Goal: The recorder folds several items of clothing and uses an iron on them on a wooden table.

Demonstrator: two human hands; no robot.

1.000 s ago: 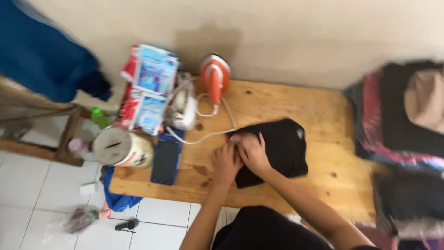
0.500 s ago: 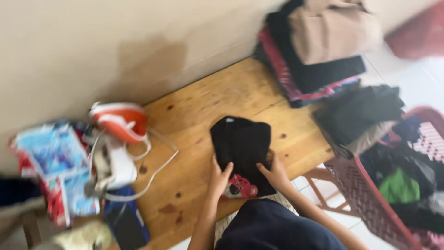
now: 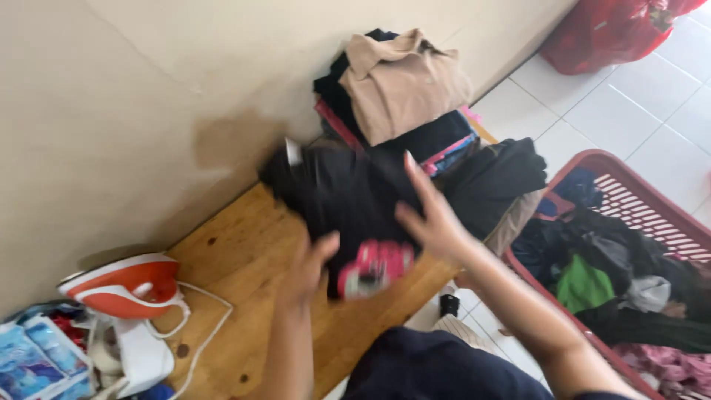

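A folded black garment (image 3: 348,196) with a pink and white print at its near edge sits above the far end of the wooden bench (image 3: 237,252), blurred, between the person's two hands and close to the beige wall (image 3: 111,111). The left hand (image 3: 311,267) is under or at the garment's near left edge, thumb up against the cloth; whether its grip is closed on the fabric cannot be told through the blur. The right hand (image 3: 429,215) lies on top of the garment with fingers spread wide, an open grip pressing flat on the cloth rather than pinching it. Just beyond the garment, against the wall, stands a stack of folded clothes (image 3: 400,141) topped by a tan folded piece (image 3: 404,81), with dark pieces and a pink-edged one beneath it. To the right of the stack, a dark crumpled garment (image 3: 496,178) hangs off the bench end toward a red laundry basket (image 3: 622,192) on the white tiled floor (image 3: 615,96); the basket holds a jumble of dark, green and grey clothes. At the near left end of the bench, an orange and white iron (image 3: 126,285) rests with its white cord (image 3: 200,326) looping over the wood, beside blue printed packets (image 3: 33,359).
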